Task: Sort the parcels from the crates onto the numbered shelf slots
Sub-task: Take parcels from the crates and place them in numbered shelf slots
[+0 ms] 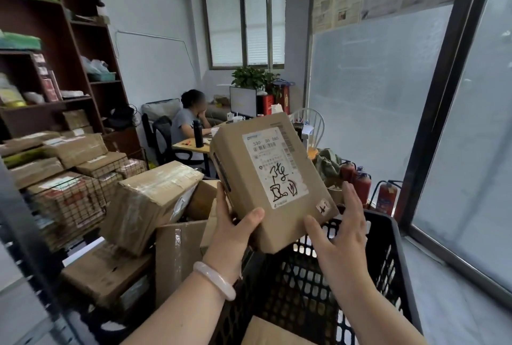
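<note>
Parcel: a brown cardboard parcel (266,178), tilted, is held up in the air over the far left corner of the black crate (388,261).
Label: a white shipping label (274,167) faces the camera, with "530-05 065" printed at the top and black handwritten marks lower down.
Left grip: the left grip (235,231) grasps the parcel at its lower left corner, with the thumb pressed flat on the front face and the fingers wrapped behind the left side. A pale bangle (214,279) sits on the wrist, above the crate's left wall.
Right grip: the right grip (340,231) is released, its fingers straight and spread. The palm is turned toward the parcel's lower right corner, over the crate's far wall. Whether the thumb touches the cardboard cannot be told.
Crate: black perforated plastic. Another brown parcel (271,331) lies in it at the near end.
Left of the crate: large taped cardboard boxes (149,200) are piled against one another. Farther left is a wire basket (69,200) stacked with parcels.
Beyond the crate, far left: a dark wooden shelf (69,53) holds assorted goods.
Beyond the crate, centre: a seated person (188,123) is at a counter (191,146) with a black bottle (198,134) and a monitor (243,101).
Right of the crate's far end: red fire extinguishers (386,198) stand by the glass wall.
</note>
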`<state>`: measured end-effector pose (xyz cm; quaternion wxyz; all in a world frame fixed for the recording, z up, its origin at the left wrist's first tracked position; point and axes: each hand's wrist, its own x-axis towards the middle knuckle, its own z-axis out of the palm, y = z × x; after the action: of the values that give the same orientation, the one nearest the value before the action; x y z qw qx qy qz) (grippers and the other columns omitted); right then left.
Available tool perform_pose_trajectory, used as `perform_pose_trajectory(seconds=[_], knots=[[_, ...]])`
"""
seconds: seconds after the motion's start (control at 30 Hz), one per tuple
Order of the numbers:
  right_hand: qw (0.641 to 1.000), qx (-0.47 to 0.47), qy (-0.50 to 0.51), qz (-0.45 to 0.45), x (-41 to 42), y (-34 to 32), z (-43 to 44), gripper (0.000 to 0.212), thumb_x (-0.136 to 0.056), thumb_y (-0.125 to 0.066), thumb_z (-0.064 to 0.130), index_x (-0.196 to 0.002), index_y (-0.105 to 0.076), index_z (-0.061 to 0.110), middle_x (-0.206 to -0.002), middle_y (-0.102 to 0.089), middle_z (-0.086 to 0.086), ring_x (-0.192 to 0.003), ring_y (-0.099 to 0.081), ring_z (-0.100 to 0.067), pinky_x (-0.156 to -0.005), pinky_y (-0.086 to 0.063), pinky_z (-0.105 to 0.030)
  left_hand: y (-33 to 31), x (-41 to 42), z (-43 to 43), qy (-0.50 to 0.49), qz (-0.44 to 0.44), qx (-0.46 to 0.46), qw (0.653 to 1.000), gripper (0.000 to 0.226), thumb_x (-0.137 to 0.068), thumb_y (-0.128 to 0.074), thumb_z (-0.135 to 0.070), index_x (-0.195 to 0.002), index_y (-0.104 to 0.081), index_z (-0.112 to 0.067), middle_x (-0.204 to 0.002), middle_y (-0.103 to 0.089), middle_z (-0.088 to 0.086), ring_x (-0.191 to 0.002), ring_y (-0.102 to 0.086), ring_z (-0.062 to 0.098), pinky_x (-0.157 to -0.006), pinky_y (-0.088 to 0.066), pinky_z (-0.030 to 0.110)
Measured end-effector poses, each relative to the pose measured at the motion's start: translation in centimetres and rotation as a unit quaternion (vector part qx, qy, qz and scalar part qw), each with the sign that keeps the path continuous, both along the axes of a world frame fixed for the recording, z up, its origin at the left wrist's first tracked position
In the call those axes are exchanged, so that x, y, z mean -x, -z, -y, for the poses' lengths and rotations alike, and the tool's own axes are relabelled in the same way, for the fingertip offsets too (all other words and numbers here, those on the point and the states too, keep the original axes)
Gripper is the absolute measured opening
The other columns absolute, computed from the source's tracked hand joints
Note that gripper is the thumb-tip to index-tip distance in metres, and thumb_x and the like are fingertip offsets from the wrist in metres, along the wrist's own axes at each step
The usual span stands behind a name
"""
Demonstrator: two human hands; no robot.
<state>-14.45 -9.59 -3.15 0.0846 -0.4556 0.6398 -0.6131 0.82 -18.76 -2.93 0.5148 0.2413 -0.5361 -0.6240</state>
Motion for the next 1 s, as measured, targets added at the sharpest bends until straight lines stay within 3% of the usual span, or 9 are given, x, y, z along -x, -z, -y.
perform_pose_trajectory(seconds=[0.1, 0.17, 0.23, 0.43, 0.57, 0.67, 0.77, 0.87, 1.0], knots=[[0.95, -0.044, -0.106, 0.291, -0.3, -0.6, 0.8, 0.122, -0.056, -0.077, 0.065, -0.152, -0.003, 0.048, -0.162, -0.019, 0.006, -0.145, -0.027, -0.019, -0.116, -0.027, -0.05, -0.4, 0.0, -0.4, -0.011, -0.057, -0.042, 0.997, 0.103, -0.056, -0.087, -0.038, -0.136, -0.029, -0.066, -0.128, -0.067, -0.007, -0.112, -0.068, 0.016, -0.088, -0.058, 0.045], [0.869, -0.042, -0.231, 0.436, -1.0, -0.4, 1.4, 0.117, -0.054, -0.084, 0.06, -0.15, -0.02, 0.048, -0.152, -0.042, -0.003, -0.133, -0.049, -0.029, -0.104, -0.042, -0.059, -0.5, 0.1, -0.9, 0.008, -0.064, -0.047, 0.997, 0.096, -0.062, -0.083, -0.038, -0.138, -0.03, -0.064, -0.128, -0.067, -0.004, -0.115, -0.067, 0.02, -0.09, -0.057, 0.05], [0.822, -0.024, -0.289, 0.489, -1.5, 0.0, 1.9, 0.092, -0.06, -0.085, 0.051, -0.141, -0.043, 0.039, -0.137, -0.058, -0.009, -0.117, -0.063, -0.033, -0.084, -0.055, -0.057, -0.5, 0.2, -1.3, 0.009, -0.05, -0.053, 0.997, 0.095, -0.063, -0.08, -0.039, -0.14, -0.03, -0.06, -0.131, -0.066, -0.002, -0.118, -0.065, 0.022, -0.094, -0.054, 0.053], [0.895, -0.026, -0.233, 0.379, 3.0, -0.3, 2.0, 0.038, -0.09, -0.058, 0.039, -0.127, -0.057, 0.044, -0.115, -0.072, 0.004, -0.104, -0.069, -0.023, -0.073, -0.059, -0.043, -1.4, -2.4, 0.8, -0.036, -0.032, -0.102, 0.994, 0.096, -0.061, -0.082, -0.045, -0.143, -0.032, -0.054, -0.131, -0.065, 0.001, -0.117, -0.063, 0.023, -0.09, -0.055, 0.05], [0.898, -0.041, -0.208, 0.386, 5.9, -1.1, 1.5, 0.022, -0.095, -0.055, 0.039, -0.115, -0.062, 0.033, -0.103, -0.076, 0.002, -0.089, -0.074, -0.018, -0.061, -0.06, -0.035, -1.4, -3.5, 1.6, 0.005, -0.05, -0.151, 0.987, 0.101, -0.05, -0.091, -0.048, -0.141, -0.047, -0.039, -0.121, -0.071, 0.007, -0.106, -0.071, 0.027, -0.088, -0.056, 0.056], [0.902, -0.039, -0.217, 0.372, 6.3, -0.9, 1.5, 0.041, -0.087, -0.063, 0.047, -0.123, -0.058, 0.03, -0.106, -0.076, 0.003, -0.095, -0.073, -0.017, -0.071, -0.059, -0.036, -0.5, -2.2, 0.8, -0.013, -0.077, -0.167, 0.983, 0.085, -0.053, -0.09, -0.043, -0.131, -0.058, -0.03, -0.113, -0.074, 0.005, -0.102, -0.072, 0.025, -0.078, -0.059, 0.046], [0.899, -0.064, -0.235, 0.364, 5.9, -0.1, 1.4, 0.076, -0.063, -0.075, 0.064, -0.131, -0.054, 0.038, -0.124, -0.068, 0.007, -0.116, -0.062, -0.019, -0.098, -0.048, -0.054, 0.0, -1.2, 0.1, -0.031, -0.142, -0.19, 0.971, 0.079, -0.059, -0.085, -0.035, -0.133, -0.058, -0.028, -0.121, -0.071, 0.008, -0.111, -0.067, 0.027, -0.08, -0.059, 0.045], [0.88, -0.022, -0.234, 0.412, 5.8, 0.5, 1.8, 0.069, -0.065, -0.081, 0.056, -0.128, -0.057, 0.037, -0.124, -0.065, 0.001, -0.115, -0.063, -0.023, -0.097, -0.049, -0.057, 0.2, -0.7, -0.5, 0.01, -0.129, -0.169, 0.977, 0.078, -0.062, -0.083, -0.032, -0.135, -0.056, -0.029, -0.124, -0.069, 0.007, -0.117, -0.063, 0.028, -0.086, -0.058, 0.049], [0.874, 0.06, -0.211, 0.434, 7.5, 0.1, 1.8, 0.053, -0.076, -0.074, 0.036, -0.125, -0.058, 0.032, -0.121, -0.065, -0.007, -0.112, -0.064, -0.028, -0.091, -0.054, -0.056, 0.2, -0.8, -0.8, 0.055, -0.025, -0.127, 0.99, 0.072, -0.077, -0.069, -0.023, -0.143, -0.044, -0.038, -0.126, -0.068, 0.0, -0.122, -0.06, 0.023, -0.103, -0.047, 0.049]])
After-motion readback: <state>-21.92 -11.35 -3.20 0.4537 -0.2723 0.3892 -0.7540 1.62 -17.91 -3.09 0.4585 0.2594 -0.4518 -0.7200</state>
